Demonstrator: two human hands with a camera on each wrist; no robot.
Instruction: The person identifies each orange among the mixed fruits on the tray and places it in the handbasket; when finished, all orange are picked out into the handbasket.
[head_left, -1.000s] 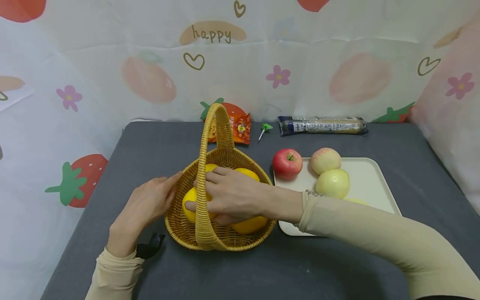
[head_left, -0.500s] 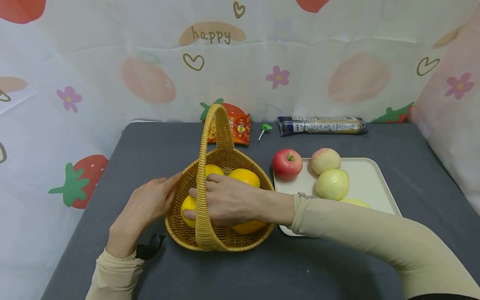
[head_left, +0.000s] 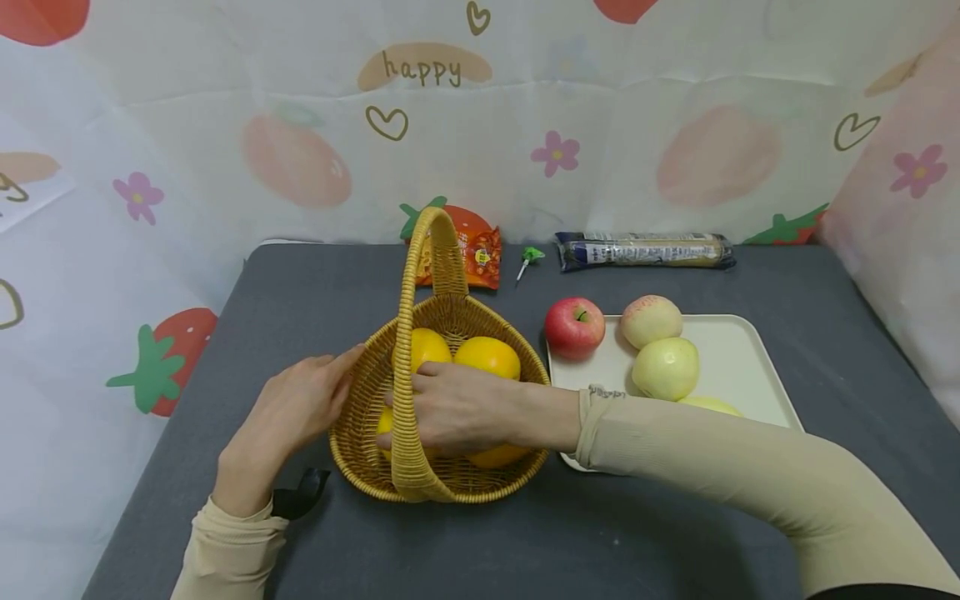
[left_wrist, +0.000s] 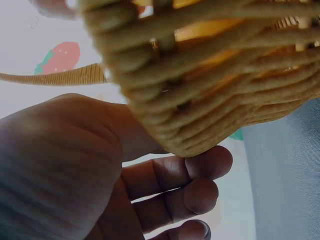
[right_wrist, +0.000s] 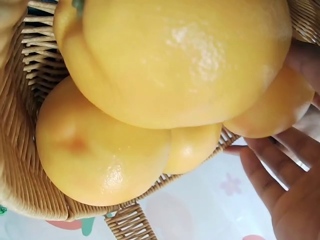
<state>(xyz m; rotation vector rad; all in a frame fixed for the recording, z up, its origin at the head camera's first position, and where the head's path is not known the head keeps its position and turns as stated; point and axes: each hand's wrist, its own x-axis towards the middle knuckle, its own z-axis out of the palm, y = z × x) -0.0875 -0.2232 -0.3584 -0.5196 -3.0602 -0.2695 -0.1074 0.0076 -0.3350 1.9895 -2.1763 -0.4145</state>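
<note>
A woven wicker basket (head_left: 465,487) with a tall arched handle (head_left: 408,367) holds several smooth yellow fruits. Two of them, a far-left yellow fruit (head_left: 431,348) and a far-right yellow fruit (head_left: 489,357), show plainly; a large one (right_wrist: 185,60) fills the right wrist view. Reaching in under the handle, my right hand (head_left: 465,408) grips a yellow fruit (right_wrist: 272,107) near the basket's left side, thumb and fingers about it. My left hand (head_left: 303,408) holds the left rim, and in the left wrist view its thumb and fingers (left_wrist: 200,165) lie round the wicker edge.
Right of the basket lies a cream tray (head_left: 735,358) with a red apple (head_left: 574,328), a peach (head_left: 651,322) and a pale green round fruit (head_left: 666,368). Behind stand an orange snack packet (head_left: 480,257), a green-wrapped lollipop (head_left: 530,256) and a long dark packet (head_left: 645,251).
My right hand has shifted slightly left and down inside the basket, with the gripped fruit moving a little toward the right lately. The two far fruits show more. My left hand has stayed.
</note>
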